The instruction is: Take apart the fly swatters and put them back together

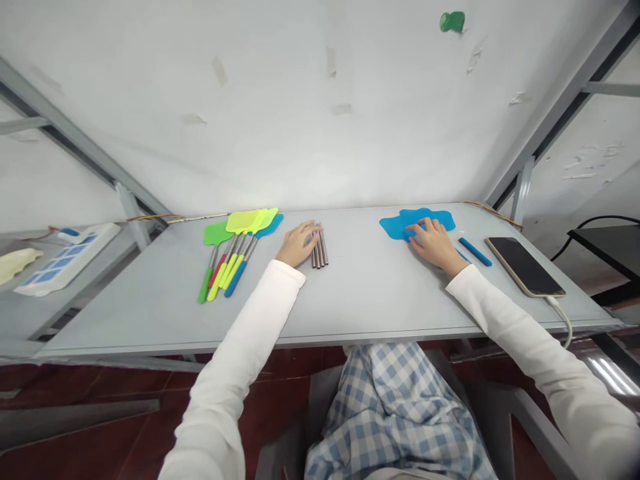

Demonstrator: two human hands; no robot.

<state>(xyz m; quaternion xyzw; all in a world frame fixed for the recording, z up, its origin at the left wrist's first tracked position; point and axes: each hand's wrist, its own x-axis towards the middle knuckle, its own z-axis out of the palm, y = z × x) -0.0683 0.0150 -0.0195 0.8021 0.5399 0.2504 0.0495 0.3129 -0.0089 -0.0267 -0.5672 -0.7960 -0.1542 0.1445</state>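
My left hand (297,245) lies at a small row of metal tubes (321,252), its fingers curled closed over the upper part of one at the row's left side. My right hand (435,247) rests on a pile of flat blue fly swatter heads (395,228), fingers apart and tips touching the pile. Beside that hand is a blue handle (475,251), with part of another blue piece (463,255) showing near the wrist. Left of my left hand, several fly swatters with green, yellow and blue heads (217,233) lie overlapped in a fan.
A phone (525,265) with a white cable (560,310) lies at the right end of the grey table (360,300). A white wall (310,153) rises behind. At far left, a side surface bears a white tray with blue sections (65,260). Metal frame posts (523,190) stand at both sides.
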